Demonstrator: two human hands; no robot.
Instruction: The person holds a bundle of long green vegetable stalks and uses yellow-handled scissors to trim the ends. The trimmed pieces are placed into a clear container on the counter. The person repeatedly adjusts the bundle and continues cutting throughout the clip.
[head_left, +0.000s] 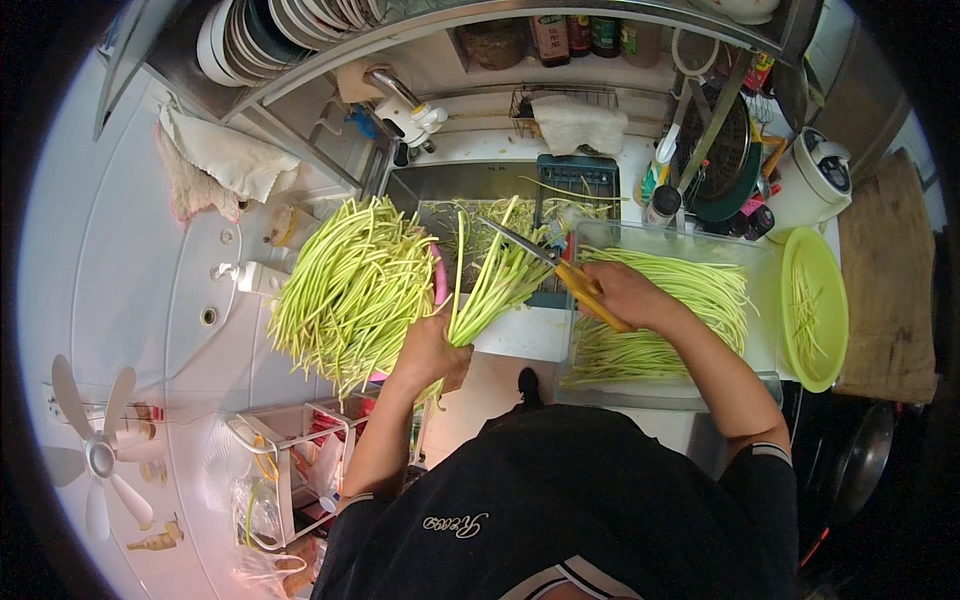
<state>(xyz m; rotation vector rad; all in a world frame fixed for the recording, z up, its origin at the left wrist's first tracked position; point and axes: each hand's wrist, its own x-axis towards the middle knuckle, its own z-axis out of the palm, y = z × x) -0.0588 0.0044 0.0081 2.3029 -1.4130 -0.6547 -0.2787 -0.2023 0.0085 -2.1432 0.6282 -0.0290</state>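
Observation:
My left hand (435, 349) grips a bunch of long, thin green stalks (487, 300) near its lower end, with the tops fanned out over the sink edge. In my right hand (622, 292) are yellow-handled scissors (576, 283); their metal blades lie across the upper part of the bunch. Whether the blades are apart I cannot tell. Left of the bunch, a large heap of similar stalks (352, 292) fills a container whose pink rim (440, 274) partly shows. Below my right hand, a clear plastic tub (761, 307) holds stalks (675, 352) laid side by side.
Short stalk pieces (476, 217) litter the metal sink (442, 180), beside a dark green rack (577, 180). A faucet (409, 116) juts over its back left. On the right stand a yellow-green basin (791, 367), a wooden board (885, 300) and a white appliance (810, 180). A plate rack hangs overhead.

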